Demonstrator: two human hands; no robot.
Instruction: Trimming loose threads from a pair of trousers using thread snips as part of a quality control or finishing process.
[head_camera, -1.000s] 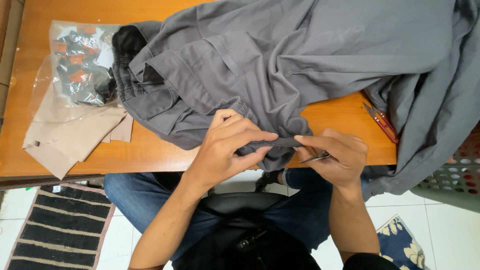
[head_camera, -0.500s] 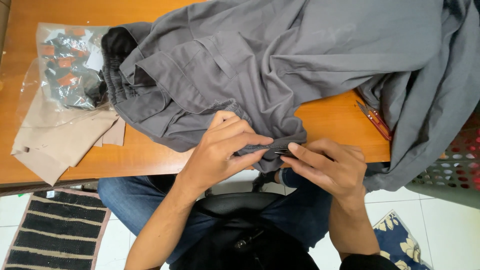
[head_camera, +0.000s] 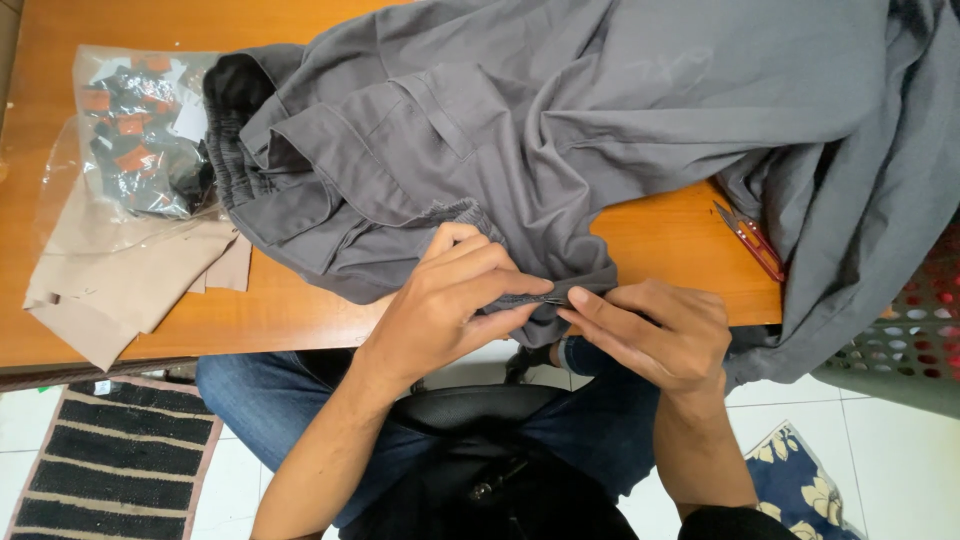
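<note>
Nearest to me, at the table's front edge, my left hand (head_camera: 440, 310) and right hand (head_camera: 650, 335) meet on a folded edge of the large grey woven garment (head_camera: 560, 130). The left hand's thumb and fingers are closed tight on that hem, pinching it flat; the right hand's fingertips (head_camera: 578, 297) press in on the same strip from the other side, fingers curled shut against the cloth. I cannot tell whether the right hand also holds anything small inside its curl.

The pinched section hangs just over the lip of the orange wooden table (head_camera: 660, 240), above my lap, while the bulk of the garment lies heaped across the tabletop and drapes off its right side. I judge the work to be mid-way on this one spot: the hem is gripped and under inspection or trimming, not yet let go.

Further out, the small red-handled thread snips (head_camera: 748, 238) lie on the table to the right, untouched and well apart from either hand. On the far left rest beige fabric pieces (head_camera: 120, 285) and a clear plastic bag of dark and orange tags (head_camera: 140, 135).
</note>
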